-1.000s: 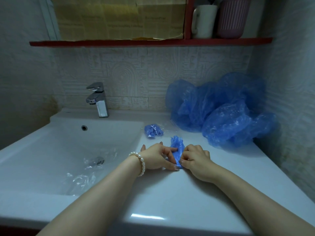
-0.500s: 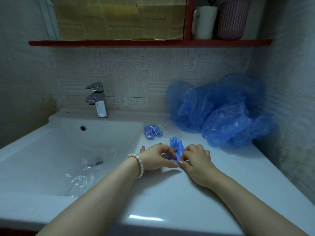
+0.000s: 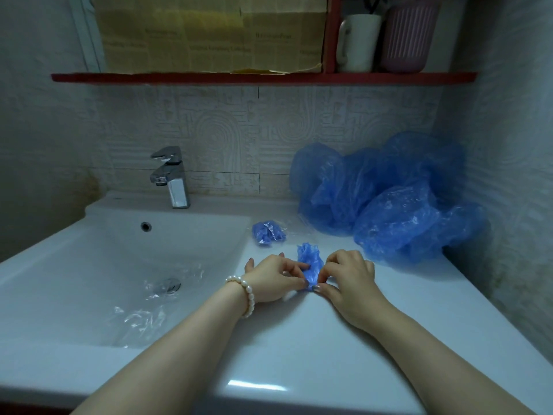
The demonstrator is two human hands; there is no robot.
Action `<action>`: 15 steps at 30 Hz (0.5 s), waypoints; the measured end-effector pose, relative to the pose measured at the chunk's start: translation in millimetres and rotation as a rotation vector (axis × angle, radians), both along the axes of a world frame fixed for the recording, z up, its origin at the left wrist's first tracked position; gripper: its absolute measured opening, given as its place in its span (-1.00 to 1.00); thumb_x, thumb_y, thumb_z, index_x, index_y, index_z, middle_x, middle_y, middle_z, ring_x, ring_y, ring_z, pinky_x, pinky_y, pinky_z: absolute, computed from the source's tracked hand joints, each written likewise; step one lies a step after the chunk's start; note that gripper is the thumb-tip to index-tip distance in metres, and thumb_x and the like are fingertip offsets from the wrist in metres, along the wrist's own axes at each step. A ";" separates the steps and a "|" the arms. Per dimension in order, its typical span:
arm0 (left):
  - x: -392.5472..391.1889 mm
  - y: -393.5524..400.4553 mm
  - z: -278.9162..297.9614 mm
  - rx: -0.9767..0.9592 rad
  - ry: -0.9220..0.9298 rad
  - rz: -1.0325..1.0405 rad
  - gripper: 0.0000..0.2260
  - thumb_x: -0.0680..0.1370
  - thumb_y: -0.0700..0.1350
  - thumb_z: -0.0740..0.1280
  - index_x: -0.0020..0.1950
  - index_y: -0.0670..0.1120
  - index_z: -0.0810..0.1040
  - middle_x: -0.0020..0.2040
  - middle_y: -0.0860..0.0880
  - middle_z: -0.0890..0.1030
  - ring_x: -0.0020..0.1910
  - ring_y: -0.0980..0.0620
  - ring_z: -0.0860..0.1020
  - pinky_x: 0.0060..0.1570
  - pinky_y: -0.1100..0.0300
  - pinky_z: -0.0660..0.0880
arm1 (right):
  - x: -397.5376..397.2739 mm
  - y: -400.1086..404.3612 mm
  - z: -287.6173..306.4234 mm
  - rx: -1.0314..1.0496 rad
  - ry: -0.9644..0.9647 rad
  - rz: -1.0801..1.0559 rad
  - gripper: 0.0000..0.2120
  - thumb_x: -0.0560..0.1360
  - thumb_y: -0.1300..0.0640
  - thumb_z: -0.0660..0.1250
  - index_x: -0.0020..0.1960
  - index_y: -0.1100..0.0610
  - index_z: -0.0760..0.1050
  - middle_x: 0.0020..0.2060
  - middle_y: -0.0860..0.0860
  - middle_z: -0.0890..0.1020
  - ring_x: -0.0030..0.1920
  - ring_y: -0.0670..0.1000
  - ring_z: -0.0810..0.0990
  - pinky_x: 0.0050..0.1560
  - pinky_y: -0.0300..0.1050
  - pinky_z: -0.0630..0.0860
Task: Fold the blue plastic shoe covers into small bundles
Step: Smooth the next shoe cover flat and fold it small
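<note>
we have one shoe cover [image 3: 309,262] squeezed into a narrow strip on the near part of the counter [image 3: 389,310], our left hand [image 3: 273,278] and right hand [image 3: 348,275] pinching it from either side with curled fingertips, probably so the slippery film cannot spring open while we fold. the finished bundle [image 3: 267,233] sits just beyond, near the basin [image 3: 89,265], and the loose pile of covers [image 3: 389,199] waits far right against the wall, likely keeping done and undone apart.

A chrome faucet [image 3: 170,178] stands behind the white sink basin [image 3: 74,265], clear plastic wrap [image 3: 140,316] lies inside it, and a red shelf [image 3: 263,77] carries a white mug [image 3: 357,43] beside a pink ribbed cup [image 3: 408,37].
</note>
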State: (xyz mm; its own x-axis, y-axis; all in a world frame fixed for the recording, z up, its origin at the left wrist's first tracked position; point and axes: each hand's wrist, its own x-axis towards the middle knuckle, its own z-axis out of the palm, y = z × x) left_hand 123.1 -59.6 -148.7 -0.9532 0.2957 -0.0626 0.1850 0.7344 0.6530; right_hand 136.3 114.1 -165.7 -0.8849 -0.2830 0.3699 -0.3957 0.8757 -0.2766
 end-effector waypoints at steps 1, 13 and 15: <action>1.4 -0.1 0.2 0.006 0.010 0.002 -0.91 0.45 0.09 0.37 -0.20 0.13 0.51 0.22 0.34 0.48 0.36 0.27 0.29 0.40 -0.19 -0.18 | -1.7 -1.8 -0.6 0.030 -0.017 0.002 -0.89 0.52 -0.07 0.27 -0.08 -0.05 0.49 -0.03 -0.17 0.33 0.16 -0.08 0.26 -0.05 -0.21 0.00; 2.1 -0.3 -5.6 0.024 0.064 0.007 -0.81 0.49 0.04 0.34 -0.32 0.09 0.53 0.21 0.35 0.49 0.45 0.24 0.15 0.40 -0.20 -0.19 | 2.7 5.7 1.3 -0.188 -0.063 0.035 -0.83 0.38 -0.10 0.43 -0.16 -0.13 0.44 -0.03 -0.16 0.42 0.08 -0.11 0.28 0.03 -0.17 0.12; 1.0 0.0 -5.7 0.036 0.054 0.014 -0.85 0.50 0.02 0.32 -0.27 0.08 0.57 0.20 0.36 0.50 0.45 0.24 0.15 0.40 -0.20 -0.19 | 3.2 6.0 1.4 -0.124 -0.053 0.040 -0.86 0.40 -0.10 0.42 -0.19 -0.15 0.45 -0.04 -0.18 0.39 0.09 -0.14 0.25 0.01 -0.20 0.07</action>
State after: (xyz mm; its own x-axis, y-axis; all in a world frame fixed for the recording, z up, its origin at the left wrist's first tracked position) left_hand 124.0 -59.6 -154.4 -0.9589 0.2837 -0.0004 0.2108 0.7135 0.6682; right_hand 139.5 120.1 -164.2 -0.8931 -0.2734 0.3574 -0.4115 0.8174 -0.4032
